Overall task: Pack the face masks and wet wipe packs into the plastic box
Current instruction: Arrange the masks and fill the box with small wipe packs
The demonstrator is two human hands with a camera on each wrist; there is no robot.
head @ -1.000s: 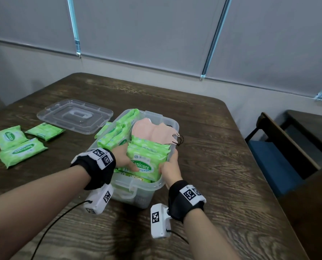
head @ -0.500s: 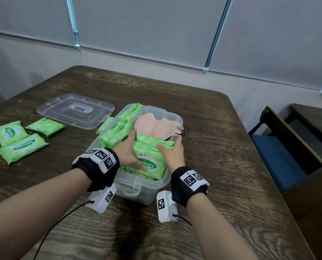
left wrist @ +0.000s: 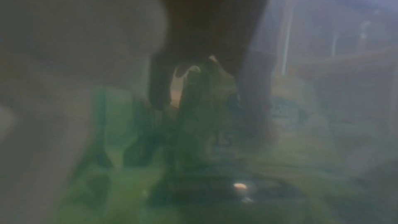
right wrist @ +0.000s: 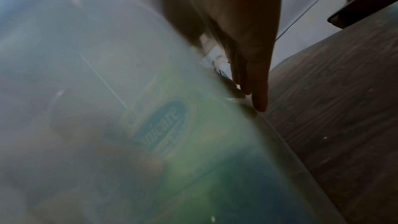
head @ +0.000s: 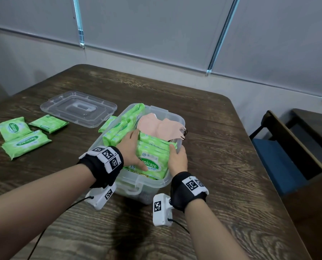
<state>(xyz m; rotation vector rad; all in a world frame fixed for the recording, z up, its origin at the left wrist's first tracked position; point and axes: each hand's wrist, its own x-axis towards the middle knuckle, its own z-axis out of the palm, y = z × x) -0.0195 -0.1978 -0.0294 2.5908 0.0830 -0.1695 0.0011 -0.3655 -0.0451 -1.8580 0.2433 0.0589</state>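
Observation:
A clear plastic box [head: 150,186] stands mid-table. Inside it, green wet wipe packs [head: 122,126] stand along the left wall and pink face masks [head: 165,128] lie at the back. A stack of wipe packs [head: 152,152] fills the near right part. My left hand [head: 132,147] lies against the stack's left side, its thumb across the front pack. On the stack's right side my right hand [head: 178,156] presses with straight fingers [right wrist: 256,83], beside the box wall. The left wrist view is blurred and dim.
Three loose wipe packs [head: 26,143] lie at the table's left, and one more [head: 106,124] leans outside the box's left wall. The clear lid [head: 78,108] lies behind them. A chair with a blue seat [head: 280,152] stands off the table's right edge.
Both hands have slid from the near end of the stack further along its sides, and the stack now sits lower in the box.

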